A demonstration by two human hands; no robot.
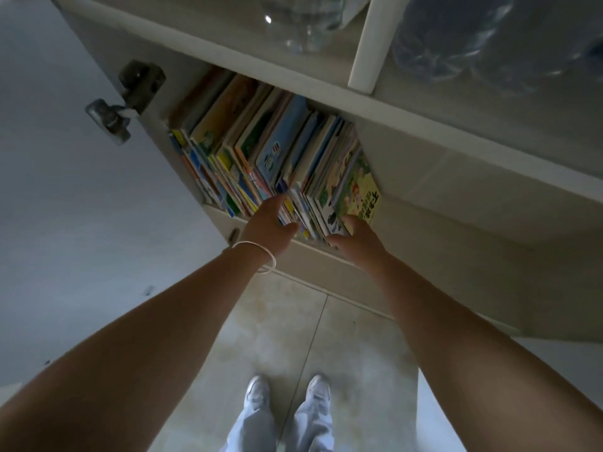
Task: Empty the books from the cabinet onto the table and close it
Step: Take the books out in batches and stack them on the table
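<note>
A row of several thin, colourful picture books [270, 151] stands upright in the low compartment of a white cabinet [463, 203]. The cabinet door [65, 190] is swung open at the left, its metal hinge [130, 96] showing. My left hand [270, 226], with a thin white bangle on the wrist, reaches into the middle of the row, fingers spread between the spines. My right hand [355, 236] rests at the right end of the row, fingers against the outermost green-and-yellow book [359, 194]. Both hands bracket the right part of the row. The fingertips are partly hidden by the books.
Above the books, a shelf holds a clear glass vessel [303, 21] and crinkled clear plastic [489, 44], split by a white upright divider [375, 40]. Beige floor tiles [293, 337] lie below, with my white shoes [287, 393] on them. No table is in view.
</note>
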